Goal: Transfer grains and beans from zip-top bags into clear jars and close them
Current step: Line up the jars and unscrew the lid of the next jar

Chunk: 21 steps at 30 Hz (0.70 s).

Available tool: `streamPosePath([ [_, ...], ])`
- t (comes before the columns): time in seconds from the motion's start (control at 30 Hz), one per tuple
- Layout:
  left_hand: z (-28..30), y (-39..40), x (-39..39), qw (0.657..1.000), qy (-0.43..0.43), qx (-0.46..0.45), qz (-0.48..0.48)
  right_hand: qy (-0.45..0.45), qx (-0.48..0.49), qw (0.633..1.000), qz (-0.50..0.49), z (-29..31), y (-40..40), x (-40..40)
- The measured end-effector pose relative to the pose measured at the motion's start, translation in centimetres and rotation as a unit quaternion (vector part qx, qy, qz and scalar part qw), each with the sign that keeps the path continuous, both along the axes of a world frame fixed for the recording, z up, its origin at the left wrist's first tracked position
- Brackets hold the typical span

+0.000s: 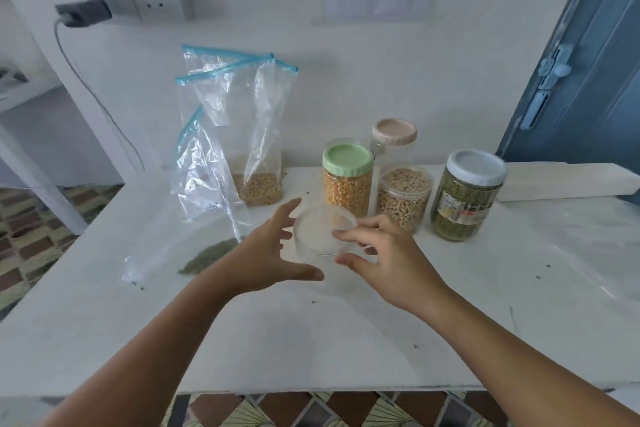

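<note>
An empty clear jar (317, 236) without a lid stands on the white table (311, 340) in the middle. My left hand (266, 253) hovers open just left of it, fingers spread. My right hand (384, 253) curls round the jar's right side, thumb in front and index finger over the rim. Behind the jar, a green-lidded jar (348, 180) holds yellow grains and an uncovered jar (403, 199) holds beige beans. A white-lidded jar (464, 198) holds green beans. One upright zip-top bag (258, 184) contains yellowish grains. A flat bag (204, 258) holds some green grains.
A nearly empty zip-top bag (204, 177) leans in front of the upright one. A beige-lidded jar (394, 135) stands by the wall. A long white box (568, 180) lies at the right, a blue door (588, 80) beyond it. Wall sockets with a plugged charger (83, 12) sit at upper left.
</note>
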<state>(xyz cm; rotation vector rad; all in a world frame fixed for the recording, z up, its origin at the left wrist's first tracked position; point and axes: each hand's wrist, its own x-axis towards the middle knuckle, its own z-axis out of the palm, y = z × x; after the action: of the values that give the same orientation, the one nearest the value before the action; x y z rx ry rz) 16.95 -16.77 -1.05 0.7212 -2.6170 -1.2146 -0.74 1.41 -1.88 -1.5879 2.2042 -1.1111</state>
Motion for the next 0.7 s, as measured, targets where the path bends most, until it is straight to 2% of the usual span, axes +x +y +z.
streamPosePath([
  [0.17,-1.5,-1.5,0.3,0.998,0.048,0.029,0.002,-0.003,0.005,1.0,-0.002,0.4,-2.0,2.1],
  [0.33,-2.6,-2.7,0.7,0.996,0.075,0.031,0.019,0.021,0.051,0.998,-0.006,2.3,-3.6,2.7],
  [0.53,-3.3,-2.9,0.8,0.996,0.084,0.025,0.034,0.062,0.113,0.991,0.016,4.1,-6.7,2.8],
  [0.7,-3.4,-2.7,0.7,0.994,0.092,0.034,0.051,0.069,0.108,0.991,0.029,4.3,-7.2,2.2],
])
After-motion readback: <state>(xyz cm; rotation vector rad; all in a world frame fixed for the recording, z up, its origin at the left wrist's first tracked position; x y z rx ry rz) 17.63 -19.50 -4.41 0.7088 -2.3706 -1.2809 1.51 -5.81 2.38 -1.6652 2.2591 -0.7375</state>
